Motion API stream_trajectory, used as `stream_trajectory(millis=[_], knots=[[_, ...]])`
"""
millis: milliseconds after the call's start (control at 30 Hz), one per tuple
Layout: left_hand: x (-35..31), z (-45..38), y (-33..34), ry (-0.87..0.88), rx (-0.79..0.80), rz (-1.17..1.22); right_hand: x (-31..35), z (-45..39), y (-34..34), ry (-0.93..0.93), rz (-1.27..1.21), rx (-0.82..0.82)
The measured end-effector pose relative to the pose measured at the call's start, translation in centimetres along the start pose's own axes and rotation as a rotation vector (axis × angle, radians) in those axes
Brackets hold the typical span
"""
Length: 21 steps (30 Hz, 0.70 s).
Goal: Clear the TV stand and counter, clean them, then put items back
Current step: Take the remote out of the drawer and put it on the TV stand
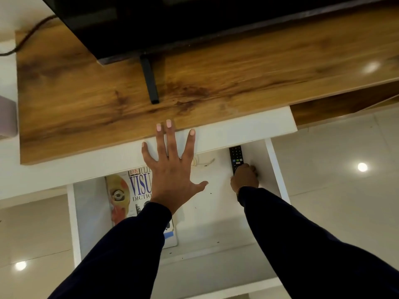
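Observation:
The wooden top of the TV stand runs across the upper half of the view, with the black TV and its foot on it. Below the top, a white drawer stands pulled out. My left hand is spread flat with straight fingers, its fingertips at the stand's front edge. Inside the drawer my right hand grips the near end of a black remote control. A visual dictionary book lies in the drawer's left part, partly hidden by my left arm.
A black cable trails off the stand's back left corner. A pale cord lies at the drawer's back. A greyish object sits at the left edge. Glossy white floor tiles surround the stand. Small dark specks dot the drawer floor.

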<state>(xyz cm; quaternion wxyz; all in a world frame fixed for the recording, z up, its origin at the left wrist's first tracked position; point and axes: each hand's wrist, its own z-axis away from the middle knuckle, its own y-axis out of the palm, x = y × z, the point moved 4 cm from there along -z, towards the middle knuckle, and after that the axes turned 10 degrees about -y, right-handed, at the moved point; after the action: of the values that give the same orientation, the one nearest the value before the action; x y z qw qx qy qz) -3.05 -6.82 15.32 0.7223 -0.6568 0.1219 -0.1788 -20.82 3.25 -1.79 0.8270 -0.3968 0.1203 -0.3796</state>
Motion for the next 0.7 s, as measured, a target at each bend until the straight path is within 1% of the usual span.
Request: stream_trajectory(millis=[167,267,333,433,567,700], knots=[[-0.1,0.0,0.0,-0.003,0.004,-0.012,-0.6,0.0,0.6,0.033,-0.158,0.02],[-0.1,0.1,-0.4,0.006,0.035,-0.019,-0.8,1.3,0.1,-0.008,-0.279,0.051],[0.0,0.3,-0.8,0.017,0.076,-0.027,-0.8,2.9,-0.9,-0.065,-0.328,0.061],[0.0,0.5,-2.1,0.043,0.155,-0.069,-0.5,6.2,-3.1,-0.167,-0.307,0.088],[0.7,0.7,-4.8,0.1,0.256,-0.145,0.3,11.2,-7.3,-0.332,-0.272,0.103],[2.0,0.3,-7.8,0.138,0.313,-0.166,0.9,15.5,-12.2,-0.486,-0.269,0.097]])
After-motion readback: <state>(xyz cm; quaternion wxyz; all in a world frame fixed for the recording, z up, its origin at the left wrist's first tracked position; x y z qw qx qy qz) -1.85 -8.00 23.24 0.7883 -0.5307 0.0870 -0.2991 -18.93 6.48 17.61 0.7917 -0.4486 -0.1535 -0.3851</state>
